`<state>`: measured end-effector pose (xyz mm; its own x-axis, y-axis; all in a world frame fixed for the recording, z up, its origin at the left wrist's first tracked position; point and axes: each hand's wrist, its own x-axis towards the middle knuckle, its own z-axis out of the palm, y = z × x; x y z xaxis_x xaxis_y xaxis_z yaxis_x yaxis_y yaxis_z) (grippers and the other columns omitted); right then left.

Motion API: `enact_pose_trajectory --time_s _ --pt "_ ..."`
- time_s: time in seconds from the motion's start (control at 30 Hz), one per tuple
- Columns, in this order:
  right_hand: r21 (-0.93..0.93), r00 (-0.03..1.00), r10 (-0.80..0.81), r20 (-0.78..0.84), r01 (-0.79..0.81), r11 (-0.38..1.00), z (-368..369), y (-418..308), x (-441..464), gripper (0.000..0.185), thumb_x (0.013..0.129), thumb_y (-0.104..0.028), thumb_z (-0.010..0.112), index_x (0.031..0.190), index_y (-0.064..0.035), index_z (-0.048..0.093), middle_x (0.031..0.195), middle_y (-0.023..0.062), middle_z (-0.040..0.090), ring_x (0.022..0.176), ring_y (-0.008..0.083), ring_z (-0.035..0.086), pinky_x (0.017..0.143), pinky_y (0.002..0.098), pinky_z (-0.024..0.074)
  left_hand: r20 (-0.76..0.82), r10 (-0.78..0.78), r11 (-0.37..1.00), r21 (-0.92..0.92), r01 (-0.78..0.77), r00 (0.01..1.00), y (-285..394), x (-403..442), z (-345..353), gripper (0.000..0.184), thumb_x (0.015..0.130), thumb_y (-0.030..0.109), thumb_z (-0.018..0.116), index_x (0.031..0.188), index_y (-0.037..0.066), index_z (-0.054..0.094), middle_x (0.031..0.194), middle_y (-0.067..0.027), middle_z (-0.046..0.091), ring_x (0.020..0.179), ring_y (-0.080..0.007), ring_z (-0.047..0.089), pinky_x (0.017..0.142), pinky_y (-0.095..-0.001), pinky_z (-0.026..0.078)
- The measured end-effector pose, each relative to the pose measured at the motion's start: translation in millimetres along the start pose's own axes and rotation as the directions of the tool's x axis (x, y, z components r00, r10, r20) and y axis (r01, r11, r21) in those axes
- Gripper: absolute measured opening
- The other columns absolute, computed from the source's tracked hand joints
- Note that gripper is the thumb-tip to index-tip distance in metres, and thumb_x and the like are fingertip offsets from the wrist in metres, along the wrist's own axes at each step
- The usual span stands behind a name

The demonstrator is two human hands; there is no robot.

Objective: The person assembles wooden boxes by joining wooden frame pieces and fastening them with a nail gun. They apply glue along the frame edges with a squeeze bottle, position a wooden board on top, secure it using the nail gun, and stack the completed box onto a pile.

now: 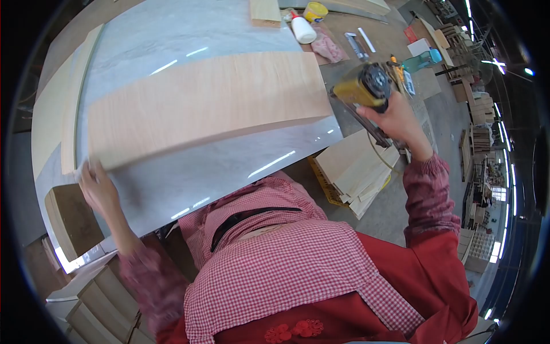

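Note:
A long pale wooden board (212, 103) lies across the glossy grey-white sheet (229, 166) on the bench. My left hand (98, 186) is at the board's lower left corner, its fingers bent and slightly blurred; whether they grip the edge is hidden. To the right of the board, my right hand (395, 117) is wrapped round the handle of a yellow and black nail gun (364, 89), held above the bench with its nose towards the board's right end. Left of the board stands a narrow wooden strip (77, 103).
A white glue bottle (303, 30), yellow tub (315, 11), pink cloth (326, 46) and teal bottle (423, 60) sit beyond the board. Thin wooden pieces (358, 169) fill a yellow crate by the bench's near edge. A brown curved block (74, 221) is at the left.

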<state>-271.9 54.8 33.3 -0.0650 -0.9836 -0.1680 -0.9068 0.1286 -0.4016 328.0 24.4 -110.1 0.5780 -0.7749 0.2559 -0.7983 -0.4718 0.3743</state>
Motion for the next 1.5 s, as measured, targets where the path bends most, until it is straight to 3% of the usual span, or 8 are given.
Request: enact_pose_trajectory --time_s 0.23,0.4,0.6,0.83,1.17,1.2,1.5 --pt "-0.017 0.994 0.035 -0.104 -0.037 0.999 -22.0 27.5 8.8 0.044 0.085 -0.02 0.081 0.118 0.0034 0.065 0.106 0.0122 0.073 0.089 0.0229 0.067 0.081 0.0347 0.0538 -0.035 0.312 0.942 0.143 -0.304 0.95 24.8 -134.4 -53.9 0.037 0.094 0.017 0.07 0.13 0.009 0.068 0.124 -0.0101 0.066 0.114 -0.0295 0.062 0.099 -0.0428 0.05" --pt "0.133 0.987 0.158 -0.006 -0.156 0.979 -34.5 9.8 -22.3 0.042 0.085 -0.02 0.082 0.116 0.0017 0.066 0.101 0.0107 0.073 0.083 0.0205 0.067 0.078 0.0328 0.0543 -0.028 0.667 0.742 -0.062 -0.667 0.744 57.5 -142.2 -50.1 0.032 0.084 0.0 0.074 0.115 0.008 0.076 0.131 -0.0083 0.066 0.125 -0.0308 0.06 0.105 -0.0452 0.05" --pt "0.115 1.0 -0.005 -0.024 0.008 0.993 -24.0 31.4 -23.6 0.042 0.083 -0.017 0.084 0.117 0.0014 0.065 0.102 0.0103 0.073 0.085 0.0208 0.068 0.08 0.0331 0.0547 -0.066 0.706 0.691 -0.155 -0.706 0.705 53.8 -127.0 -42.4 0.033 0.081 -0.008 0.072 0.11 0.006 0.076 0.117 -0.0073 0.072 0.113 -0.0284 0.067 0.097 -0.0398 0.055" --pt "0.122 1.0 -0.023 -0.02 0.026 0.992 -20.8 35.2 -21.8 0.044 0.084 -0.016 0.084 0.119 0.0011 0.064 0.1 0.0103 0.073 0.085 0.0211 0.068 0.08 0.0327 0.0546 -0.05 0.686 0.712 -0.158 -0.684 0.726 58.1 -126.8 -41.3 0.031 0.081 -0.008 0.073 0.108 0.005 0.077 0.114 -0.0075 0.073 0.112 -0.0283 0.067 0.098 -0.0404 0.055" --pt "-0.125 1.0 0.0 0.002 0.0 0.992 -14.7 -8.1 -34.6 0.044 0.082 -0.015 0.084 0.119 0.0013 0.064 0.105 0.011 0.073 0.085 0.0226 0.068 0.079 0.0351 0.0547 -0.086 0.696 0.689 -0.199 -0.697 0.713 61.4 -129.8 -36.1 0.03 0.079 -0.01 0.071 0.106 0.001 0.076 0.112 -0.0102 0.073 0.109 -0.03 0.069 0.096 -0.0395 0.056" --pt "0.102 0.995 -0.09 -0.048 0.095 0.99 -10.8 -10.0 -35.7 0.044 0.082 -0.014 0.084 0.118 0.0017 0.064 0.104 0.0116 0.073 0.084 0.0227 0.068 0.077 0.0345 0.0549 -0.111 0.709 0.66 -0.241 -0.711 0.696 61.7 -130.0 -35.2 0.029 0.079 -0.01 0.07 0.106 0.0 0.076 0.111 -0.0113 0.073 0.109 -0.0305 0.069 0.096 -0.0394 0.055" --pt "0.225 0.979 -0.186 0.082 0.164 0.96 20.4 -67.7 -36.0 0.046 0.081 -0.013 0.085 0.119 0.0022 0.064 0.108 0.0125 0.073 0.089 0.0222 0.069 0.08 0.0327 0.0553 -0.139 0.722 0.644 -0.221 -0.732 0.678 70.4 -137.0 -35.9 0.025 0.081 -0.004 0.073 0.104 0.004 0.078 0.115 -0.0078 0.075 0.115 -0.0282 0.068 0.097 -0.0386 0.055"
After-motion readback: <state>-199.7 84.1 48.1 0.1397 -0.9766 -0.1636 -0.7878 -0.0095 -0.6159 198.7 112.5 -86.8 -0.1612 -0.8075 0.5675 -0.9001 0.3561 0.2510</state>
